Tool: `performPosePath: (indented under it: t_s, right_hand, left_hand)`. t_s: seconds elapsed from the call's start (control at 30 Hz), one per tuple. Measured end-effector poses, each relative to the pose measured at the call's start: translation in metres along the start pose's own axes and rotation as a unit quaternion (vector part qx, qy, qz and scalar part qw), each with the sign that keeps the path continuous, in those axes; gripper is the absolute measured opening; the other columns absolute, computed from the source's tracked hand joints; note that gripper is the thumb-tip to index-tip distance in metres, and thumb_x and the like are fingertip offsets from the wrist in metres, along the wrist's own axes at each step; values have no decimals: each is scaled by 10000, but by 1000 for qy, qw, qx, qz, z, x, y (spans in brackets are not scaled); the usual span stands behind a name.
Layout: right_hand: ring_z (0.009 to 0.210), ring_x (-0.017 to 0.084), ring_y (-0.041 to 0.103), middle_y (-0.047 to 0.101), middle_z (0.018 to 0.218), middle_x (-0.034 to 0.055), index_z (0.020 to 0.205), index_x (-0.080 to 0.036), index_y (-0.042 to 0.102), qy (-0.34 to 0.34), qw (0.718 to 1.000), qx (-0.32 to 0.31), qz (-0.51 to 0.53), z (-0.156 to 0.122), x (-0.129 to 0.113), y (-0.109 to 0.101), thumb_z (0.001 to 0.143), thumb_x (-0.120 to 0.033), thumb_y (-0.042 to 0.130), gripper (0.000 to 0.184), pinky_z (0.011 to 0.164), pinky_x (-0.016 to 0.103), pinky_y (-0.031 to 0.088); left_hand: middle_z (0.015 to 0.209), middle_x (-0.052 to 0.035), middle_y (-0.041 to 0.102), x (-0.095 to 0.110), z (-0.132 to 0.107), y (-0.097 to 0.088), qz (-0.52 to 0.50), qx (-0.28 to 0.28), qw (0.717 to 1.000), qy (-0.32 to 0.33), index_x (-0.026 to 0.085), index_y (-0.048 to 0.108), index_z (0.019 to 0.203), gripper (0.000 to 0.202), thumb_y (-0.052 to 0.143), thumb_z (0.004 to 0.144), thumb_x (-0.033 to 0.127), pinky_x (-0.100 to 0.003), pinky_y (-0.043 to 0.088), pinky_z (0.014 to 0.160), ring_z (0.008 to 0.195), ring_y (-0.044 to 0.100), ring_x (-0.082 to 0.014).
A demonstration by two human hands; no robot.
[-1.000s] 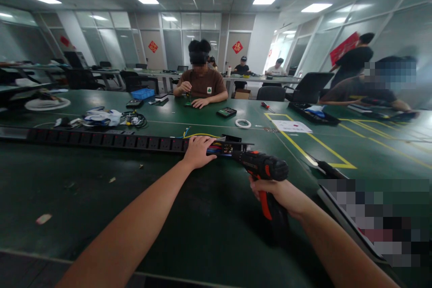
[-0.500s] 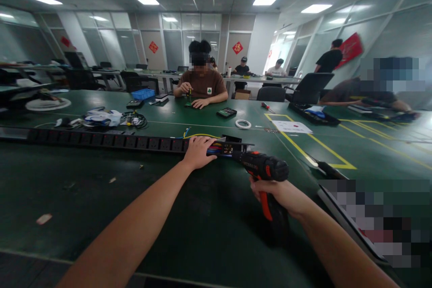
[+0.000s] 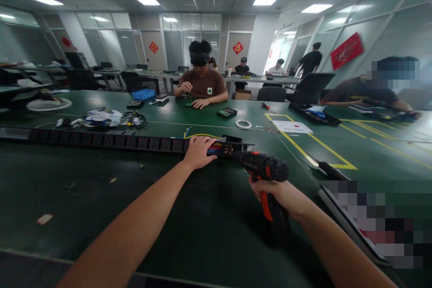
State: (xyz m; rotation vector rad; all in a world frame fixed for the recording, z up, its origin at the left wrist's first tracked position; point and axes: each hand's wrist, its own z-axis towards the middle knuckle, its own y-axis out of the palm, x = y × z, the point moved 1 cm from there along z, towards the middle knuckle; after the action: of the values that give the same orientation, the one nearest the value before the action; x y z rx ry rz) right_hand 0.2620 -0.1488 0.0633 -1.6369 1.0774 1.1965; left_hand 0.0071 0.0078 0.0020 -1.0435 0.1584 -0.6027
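Observation:
A long black power strip [image 3: 135, 142] with a row of sockets lies across the green table. My left hand [image 3: 200, 152] is closed over its right part, fingers across the top and thumb along the near side. Just right of the thumb, coloured wires [image 3: 216, 148] show in the strip's open end. My right hand [image 3: 275, 191] is wrapped around the grip of a black and orange cordless drill [image 3: 265, 166]. The drill's nose points left at the strip's open end; whether its tip touches anything there is hidden. A yellow wire [image 3: 204, 135] runs behind the strip.
Behind the strip lie bundled cables [image 3: 133, 119], a white ring [image 3: 243, 124] and a small black box [image 3: 227, 112]. To the right are a paper sheet [image 3: 292, 126], yellow tape lines and a black-handled tool [image 3: 332, 171]. A co-worker [image 3: 202, 85] sits opposite; another leans in at right.
My hands, the drill and the power strip stay in nearly the same place. In the background, a standing person has moved left, away from the red wall sign.

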Motion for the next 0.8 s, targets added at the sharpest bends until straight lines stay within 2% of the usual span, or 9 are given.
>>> performPosePath:
  t_s: [0.8]
  right_hand:
    - [594, 165, 519, 571, 606, -5, 718, -184, 642, 4, 1000, 12, -10, 0, 0, -1, 687, -299, 712, 139, 598, 299, 417]
  left_hand:
    - [1369, -66, 607, 0, -1, -1, 6, 6, 1000, 9, 294, 550, 1395, 660, 744, 811, 532, -509, 279, 1120, 1282, 507, -319]
